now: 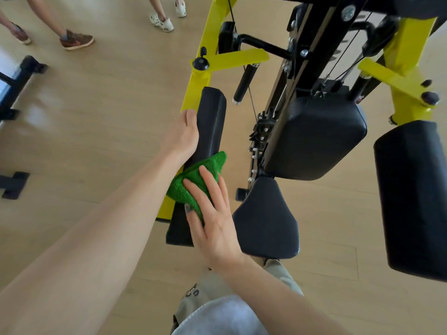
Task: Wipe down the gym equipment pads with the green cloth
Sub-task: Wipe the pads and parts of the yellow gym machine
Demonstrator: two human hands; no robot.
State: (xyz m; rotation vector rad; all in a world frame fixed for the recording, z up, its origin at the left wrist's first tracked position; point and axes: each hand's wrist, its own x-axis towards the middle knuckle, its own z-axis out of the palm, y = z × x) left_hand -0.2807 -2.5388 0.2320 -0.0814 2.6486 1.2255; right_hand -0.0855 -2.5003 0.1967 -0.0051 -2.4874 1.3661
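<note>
A long black arm pad [211,119] hangs on the yellow frame [212,27] at the middle of the view. My left hand [182,135] grips the pad's left edge, thumb on the near side and fingers hidden behind it. My right hand [212,215] presses a folded green cloth [193,182] flat against the pad's lower half, fingers straight. To the right are the black seat pad [266,218], a back pad [316,136] and a second arm pad [413,197].
The machine's black upright, cables and bolts [263,131] run between the pads. Two people's legs and shoes [76,39] stand on the wood floor at the top left. Black feet of another machine [14,182] sit at the left edge.
</note>
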